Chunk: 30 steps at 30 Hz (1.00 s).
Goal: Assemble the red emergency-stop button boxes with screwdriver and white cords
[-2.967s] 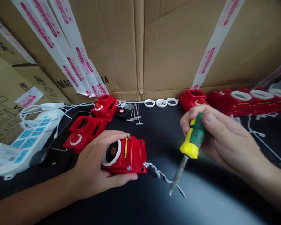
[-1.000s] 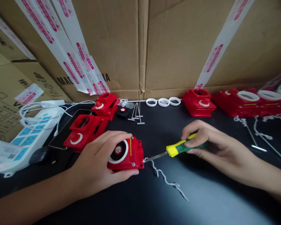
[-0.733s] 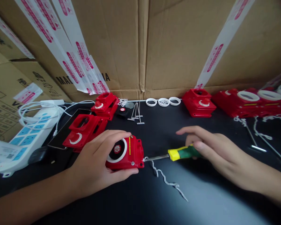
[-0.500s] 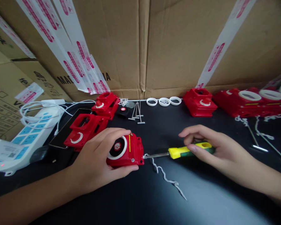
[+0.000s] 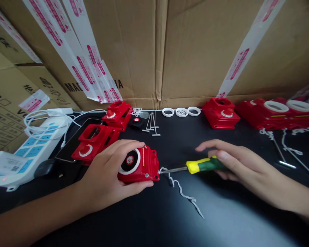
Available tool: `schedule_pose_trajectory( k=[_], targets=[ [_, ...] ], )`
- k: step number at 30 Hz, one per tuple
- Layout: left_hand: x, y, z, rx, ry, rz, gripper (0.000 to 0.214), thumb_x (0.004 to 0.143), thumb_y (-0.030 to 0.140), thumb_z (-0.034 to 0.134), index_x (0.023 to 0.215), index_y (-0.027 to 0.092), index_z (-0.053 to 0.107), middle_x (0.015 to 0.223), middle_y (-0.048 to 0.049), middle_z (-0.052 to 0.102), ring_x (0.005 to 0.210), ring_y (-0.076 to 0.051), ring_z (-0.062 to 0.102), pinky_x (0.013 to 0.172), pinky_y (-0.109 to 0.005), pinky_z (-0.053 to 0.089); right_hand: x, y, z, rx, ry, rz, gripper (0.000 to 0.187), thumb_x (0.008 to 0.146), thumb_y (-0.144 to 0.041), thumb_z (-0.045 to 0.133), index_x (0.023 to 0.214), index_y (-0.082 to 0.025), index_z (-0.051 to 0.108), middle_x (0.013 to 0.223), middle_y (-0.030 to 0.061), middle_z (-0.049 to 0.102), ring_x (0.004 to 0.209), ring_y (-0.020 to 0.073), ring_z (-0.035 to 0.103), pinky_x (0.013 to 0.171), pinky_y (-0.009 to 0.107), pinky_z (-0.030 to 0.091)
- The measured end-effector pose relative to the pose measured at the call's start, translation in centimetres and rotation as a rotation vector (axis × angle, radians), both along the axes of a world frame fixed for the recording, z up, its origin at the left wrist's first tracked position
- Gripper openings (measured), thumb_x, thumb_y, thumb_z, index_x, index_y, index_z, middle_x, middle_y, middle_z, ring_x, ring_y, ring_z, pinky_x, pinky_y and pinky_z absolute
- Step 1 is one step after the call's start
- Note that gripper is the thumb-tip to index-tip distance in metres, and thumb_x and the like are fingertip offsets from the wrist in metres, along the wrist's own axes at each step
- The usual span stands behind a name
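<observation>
Both hands curled, well apart

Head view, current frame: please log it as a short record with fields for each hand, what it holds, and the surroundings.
left hand: grips the red box
right hand: holds the screwdriver by its handle, index finger extended
screwdriver tip: at the box's right end, beside the cord; exact contact unclear
cord: trails from that end across the black table
back of table: T-bars, three white rings
power strip: far left, cable coiled over it
</observation>
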<state>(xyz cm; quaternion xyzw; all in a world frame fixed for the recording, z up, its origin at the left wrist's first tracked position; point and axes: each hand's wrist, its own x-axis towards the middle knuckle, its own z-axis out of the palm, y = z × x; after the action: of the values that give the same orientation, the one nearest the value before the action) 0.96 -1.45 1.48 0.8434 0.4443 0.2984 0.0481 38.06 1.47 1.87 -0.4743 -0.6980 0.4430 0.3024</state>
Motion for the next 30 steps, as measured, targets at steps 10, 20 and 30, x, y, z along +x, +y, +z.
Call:
schedule_pose_trajectory(
  k=[10,20,30],
  targets=[
    [0.1,0.1,0.1,0.011,0.026,0.007,0.076,0.087,0.047,0.095,0.150,0.028,0.056,0.137,-0.0092,0.078,0.124,-0.034,0.080,0.111,-0.049,0.066,1.1,0.7,0.8,0.182,-0.077,0.119,0.027,0.097,-0.048,0.082,0.123,-0.041,0.078,0.127,0.0041,0.074,0.117,0.0279,0.072,0.095,0.032,0.061],
    [0.1,0.1,0.0,0.031,0.019,-0.003,0.073,0.091,0.051,0.092,0.149,0.027,0.056,0.137,-0.0086,0.078,0.125,-0.031,0.079,0.112,-0.046,0.065,-0.1,0.2,-0.4,-0.002,-0.279,0.112,0.048,0.110,-0.071,0.053,0.123,-0.030,0.075,0.080,0.0017,0.072,0.067,0.0193,0.061,0.061,0.030,0.044],
    [0.0,0.2,0.1,0.036,0.027,0.015,0.073,0.090,0.053,0.092,0.149,0.026,0.058,0.137,-0.0085,0.078,0.125,-0.031,0.079,0.112,-0.046,0.065,0.1,0.7,0.8,0.032,-0.138,0.032,0.038,0.097,-0.066,0.078,0.115,-0.032,0.079,0.109,0.0028,0.078,0.093,0.0210,0.072,0.080,0.027,0.056]
  ],
)
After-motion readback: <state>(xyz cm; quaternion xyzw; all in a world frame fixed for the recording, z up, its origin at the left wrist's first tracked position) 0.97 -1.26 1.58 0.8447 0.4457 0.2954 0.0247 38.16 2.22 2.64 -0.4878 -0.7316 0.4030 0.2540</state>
